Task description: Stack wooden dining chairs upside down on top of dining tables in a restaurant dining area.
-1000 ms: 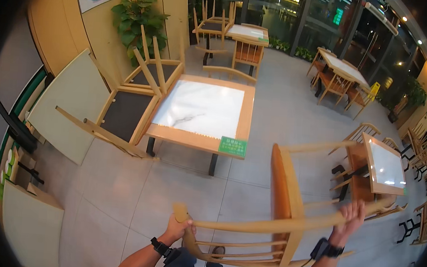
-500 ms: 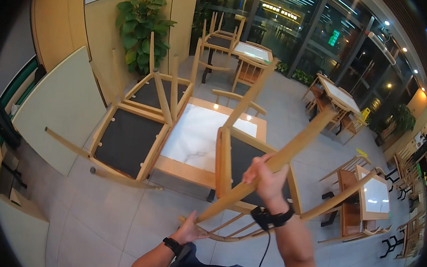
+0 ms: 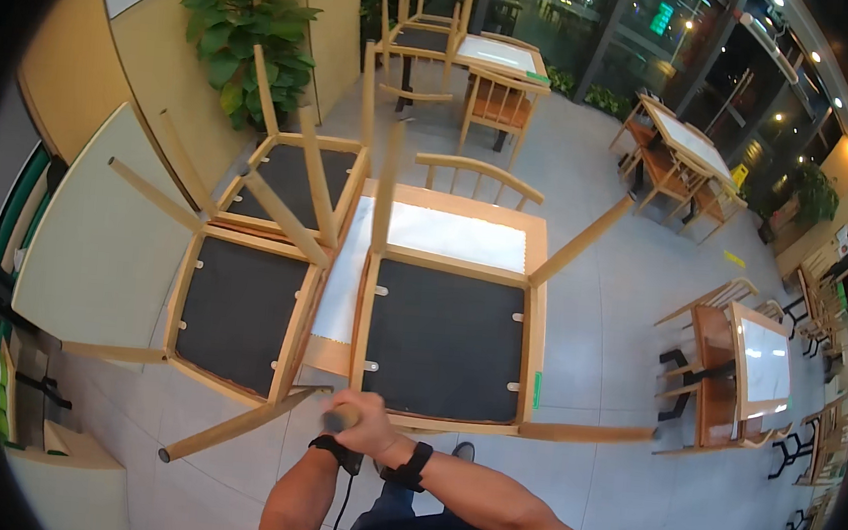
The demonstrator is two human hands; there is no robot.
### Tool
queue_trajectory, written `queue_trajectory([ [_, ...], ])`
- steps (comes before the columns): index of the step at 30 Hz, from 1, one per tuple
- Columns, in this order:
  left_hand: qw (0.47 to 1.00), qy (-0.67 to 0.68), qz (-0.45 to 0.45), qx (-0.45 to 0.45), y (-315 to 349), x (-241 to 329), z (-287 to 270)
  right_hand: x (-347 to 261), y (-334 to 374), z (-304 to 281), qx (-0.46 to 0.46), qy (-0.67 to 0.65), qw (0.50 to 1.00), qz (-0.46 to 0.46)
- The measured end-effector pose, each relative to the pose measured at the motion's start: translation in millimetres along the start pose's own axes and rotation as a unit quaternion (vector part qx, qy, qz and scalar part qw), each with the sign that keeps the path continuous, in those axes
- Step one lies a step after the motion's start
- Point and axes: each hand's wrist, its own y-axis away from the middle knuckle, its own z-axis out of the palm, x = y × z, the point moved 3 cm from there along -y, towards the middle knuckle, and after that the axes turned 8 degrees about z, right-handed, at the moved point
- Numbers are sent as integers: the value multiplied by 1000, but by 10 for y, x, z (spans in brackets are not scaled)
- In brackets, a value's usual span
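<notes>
An upturned wooden chair [image 3: 445,336] is in front of me, its dark seat underside facing up and its legs splayed. It lies over the near right part of a white-topped table [image 3: 447,229]. My right hand [image 3: 371,428] is closed around the chair's near left leg, whose round end pokes out beside the thumb. The left forearm reaches to the same spot, but my left hand is hidden behind the right one, so its fingers do not show. To the left, another upturned chair [image 3: 241,310] sits against the table's side, with a third upturned chair [image 3: 296,185] beyond it.
A pale panel-like tabletop [image 3: 97,249] stands at the left, by a leafy plant [image 3: 248,37]. An upright chair [image 3: 481,175] is on the table's far side. Other tables with chairs stand farther off, including a table [image 3: 763,361] at the right.
The chair has gone from tilted to lying flat, underside up, over the table. My right hand has moved left and down to a leg end; the left hand has gone out of sight behind it.
</notes>
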Motion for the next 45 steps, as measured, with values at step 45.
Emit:
queue_trajectory([
  [45,763,-357,525,118,1539,688,905,317,1722,-2434,160,56,970,172],
])
